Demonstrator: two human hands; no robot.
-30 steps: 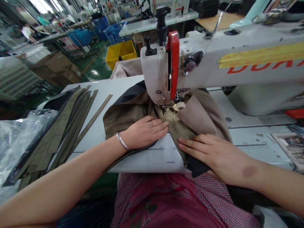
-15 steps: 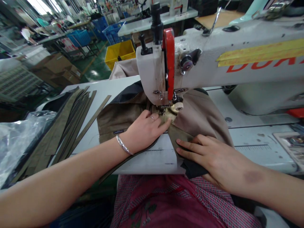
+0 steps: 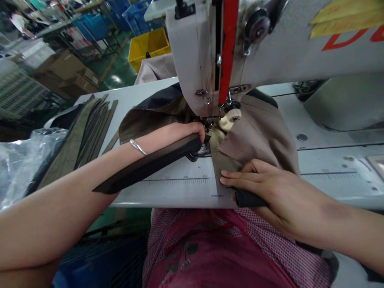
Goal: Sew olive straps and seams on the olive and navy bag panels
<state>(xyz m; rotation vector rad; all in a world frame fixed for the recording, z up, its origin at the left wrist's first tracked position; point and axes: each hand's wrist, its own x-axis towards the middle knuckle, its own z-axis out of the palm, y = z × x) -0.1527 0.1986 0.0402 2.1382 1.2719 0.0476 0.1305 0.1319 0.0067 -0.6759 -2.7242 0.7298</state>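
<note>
Close by the presser foot [image 3: 209,122], my left hand [image 3: 192,130] pinches a dark olive cloth strip [image 3: 150,166] near its end. The strip's loose length lies along my forearm, toward the left. Under the sewing machine head [image 3: 192,60] is a brown garment piece [image 3: 261,132], with a dark lining at its far edges. My right hand [image 3: 261,180] grips its near edge, fingers flat on top; a black rolled fold [image 3: 249,199] shows beneath them. My right thumb is mostly hidden. The needle point is too small to make out.
Several olive strips [image 3: 93,136] lie at the table's left beside clear plastic wrap [image 3: 45,156]. A ruler scale [image 3: 180,181] runs along the white table's front. Beyond stand a yellow crate [image 3: 150,46], blue baskets [image 3: 91,30] and cardboard boxes [image 3: 66,70].
My left hand has turned, and the strip has swung up across my forearm. My right hand stays on the cloth, its black edge now more rolled. The view has moved closer to the machine.
</note>
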